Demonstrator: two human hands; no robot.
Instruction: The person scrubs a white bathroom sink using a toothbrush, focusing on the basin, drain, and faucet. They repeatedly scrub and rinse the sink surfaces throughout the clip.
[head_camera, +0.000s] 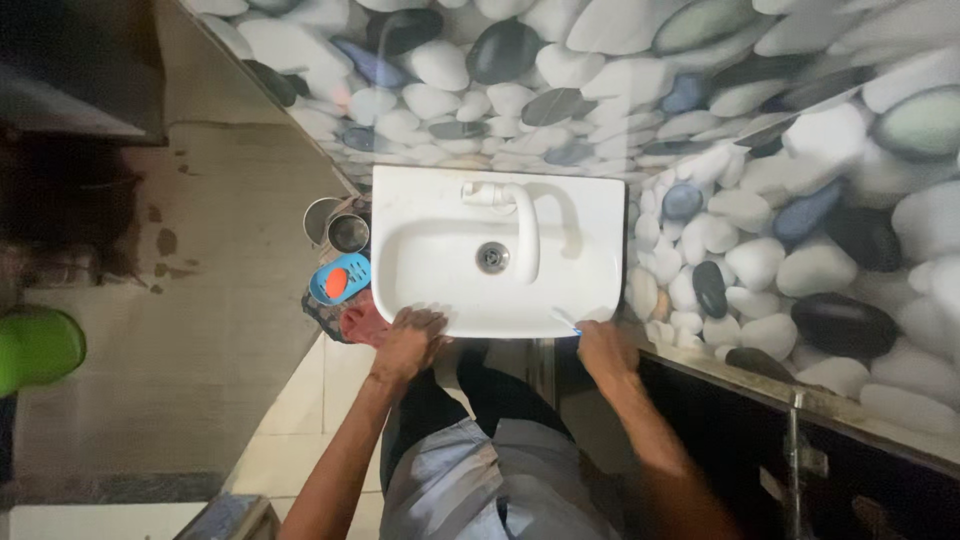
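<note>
Far left: green rounded object (38, 345) at frame edge, on the grey floor, well apart from everything else. Can't tell what it is.

Next: two round metal cups (338, 228) just beside the sink's left side, one partly behind the other. Below them a blue soap dish (340, 277) with an orange-red bar in it, touching or just off the sink's left edge; can't tell which.

Our left hand (408, 340) sits on the front rim of the white sink (590, 215), left of centre. Fingers spread flat over the rim, palm down, open, gripping nothing. A reddish object shows just left of the wrist, partly hidden.

Sink is rectangular, wall-mounted against the pebble-pattern wall (760, 120). Drain (492, 257) mid-basin. White tap (515, 215) mounted at the back, spout curving forward over the basin, ending right of the drain.

Our right hand (603, 345) is at the sink's front right corner, closed around a toothbrush (564, 319). The brush's pale end with a blue tip pokes up-left from the fist and lies over the front rim.

Right of that: more pebble wall, dark ledge below it.
</note>
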